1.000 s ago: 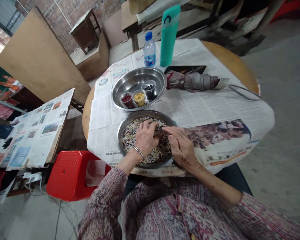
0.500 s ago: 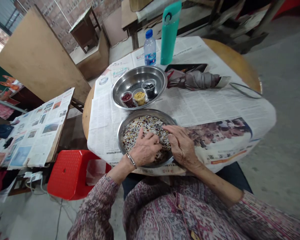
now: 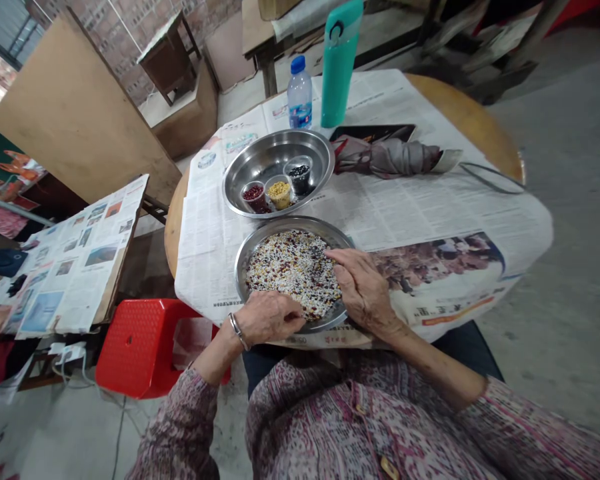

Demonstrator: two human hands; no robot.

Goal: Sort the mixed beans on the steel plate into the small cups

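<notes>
Left hand [image 3: 269, 318]: curled loosely over the near rim of the steel plate [image 3: 290, 223], a metal bangle [image 3: 237, 331] at the wrist; it seems to hold nothing, though the palm is hidden, so I can't be sure.
Right hand [image 3: 363, 291]: lying open and flat at the plate's right side, fingers [image 3: 336, 261] on the grains, gripping nothing.
Mixed grains [image 3: 293, 270]: spread across the plate, white, dark red and yellow together.
Steel basin [image 3: 280, 139]: farther off, holding three small cups [image 3: 280, 195] of red, yellow and black grains.
Surface: newspaper [image 3: 405, 213] covers a round wooden table [image 3: 460, 110], with a water bottle [image 3: 299, 93], teal flask [image 3: 339, 63] and folded umbrella [image 3: 385, 159] at the far side.
Room: red stool [image 3: 135, 347] near left, brick wall [image 3: 215, 27] far off.
</notes>
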